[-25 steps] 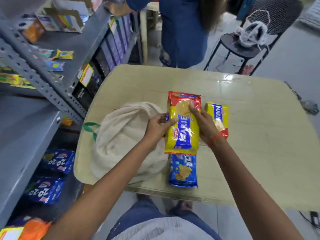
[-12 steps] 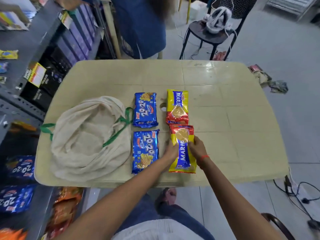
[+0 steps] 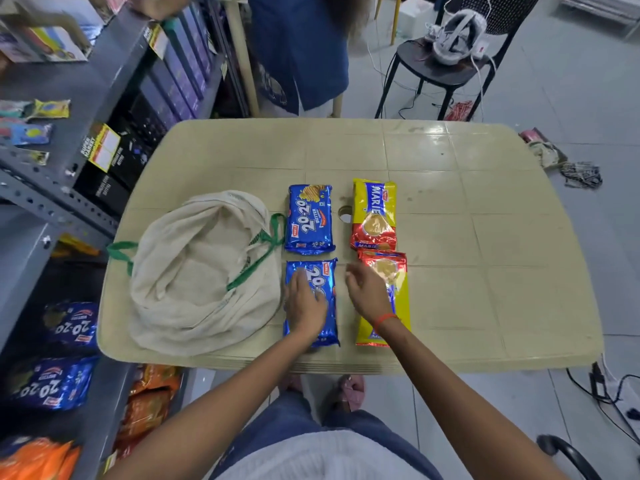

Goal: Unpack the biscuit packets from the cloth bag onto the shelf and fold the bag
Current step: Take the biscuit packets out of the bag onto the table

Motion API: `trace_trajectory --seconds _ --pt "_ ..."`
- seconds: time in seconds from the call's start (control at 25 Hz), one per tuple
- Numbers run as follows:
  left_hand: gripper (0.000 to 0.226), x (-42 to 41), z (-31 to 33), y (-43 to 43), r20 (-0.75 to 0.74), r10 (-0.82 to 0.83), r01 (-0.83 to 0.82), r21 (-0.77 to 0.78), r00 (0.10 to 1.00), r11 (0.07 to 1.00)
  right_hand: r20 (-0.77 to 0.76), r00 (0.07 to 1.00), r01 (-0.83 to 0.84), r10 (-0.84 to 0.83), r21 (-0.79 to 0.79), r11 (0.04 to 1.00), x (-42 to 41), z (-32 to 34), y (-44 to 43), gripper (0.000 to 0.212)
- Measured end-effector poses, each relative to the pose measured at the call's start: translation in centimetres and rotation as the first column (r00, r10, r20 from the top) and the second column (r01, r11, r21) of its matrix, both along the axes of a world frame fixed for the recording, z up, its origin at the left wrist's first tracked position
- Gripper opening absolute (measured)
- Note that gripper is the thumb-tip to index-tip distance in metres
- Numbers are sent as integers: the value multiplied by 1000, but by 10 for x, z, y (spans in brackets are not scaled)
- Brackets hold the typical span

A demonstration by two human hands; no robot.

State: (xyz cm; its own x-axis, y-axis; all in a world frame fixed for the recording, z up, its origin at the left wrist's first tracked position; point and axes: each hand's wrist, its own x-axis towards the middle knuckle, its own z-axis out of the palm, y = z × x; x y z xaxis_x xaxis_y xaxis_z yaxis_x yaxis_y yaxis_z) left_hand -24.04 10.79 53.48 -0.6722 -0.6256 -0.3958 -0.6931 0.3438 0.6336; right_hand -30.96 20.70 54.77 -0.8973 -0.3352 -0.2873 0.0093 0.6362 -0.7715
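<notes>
At the far left of the frame I note the shelf [image 3: 52, 188], grey metal, well apart from the packets, so every packet has to travel across the cloth bag [image 3: 204, 271], which lies slumped and open at centre-left on the worktop [image 3: 485, 237]. I judge a carried packet could snag the green handle [image 3: 273, 233], which touches the upper blue packet [image 3: 310, 220], and drag the bag toward the near edge it already reaches. Just right of the bag, the left hand [image 3: 306, 306] lies flat on the lower blue packet [image 3: 311, 303], fingers [image 3: 298, 282] spread and pressing down on the wrapper, not curled round it. That packet's near end sits close to the worktop's front edge; in my judgement a sideways push on glossy film could slide it off. Right of centre, the right hand [image 3: 367, 292] hovers at the left edge of the lower yellow packet [image 3: 384, 299], fingers loosely bent and holding nothing; whether they touch the wrapper I cannot tell. The upper yellow packet [image 3: 374, 216] lies directly above it in frame, ends touching, clear of both hands. All four packets remain on the worktop, none shelved, the bag unfolded.
</notes>
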Motion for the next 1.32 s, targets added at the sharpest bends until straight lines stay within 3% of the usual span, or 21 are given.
trace_trajectory --seconds 0.08,0.2,0.32,0.44,0.72,1.08,1.16,1.24,1.32 --pt "58 6 -10 -19 131 60 -60 -3 990 998 215 972 -107 94 52 993 5 -9 -19 25" --pt "42 6 -13 -35 235 93 -125 125 967 984 310 948 -113 67 133 985 11 -22 -35 10" --pt "30 5 -11 -46 176 99 -133 190 979 973 333 943 -37 -5 120 992 9 -27 -45 12" --pt "31 -5 -4 -56 115 82 -99 151 990 983 318 946 43 -61 64 997 0 -16 -53 23" --pt "28 -91 32 -104 -115 146 -113 256 983 960 110 987 119 -114 -43 992 -82 22 -103 27" --pt "39 -133 25 -138 -130 154 -72 486 980 871 259 962 110 -83 -90 990 -104 30 -132 42" --pt "39 -130 29 -132 -100 116 -75 344 988 936 261 962 108 -76 -112 988 -100 33 -125 42" --pt "42 -120 34 -115 -106 86 -81 56 991 995 174 979 119 -103 -85 989 -96 33 -112 43" --pt "41 -103 37 -82 -257 34 -51 -60 966 997 30 986 168 -166 -48 985 -88 30 -87 42"
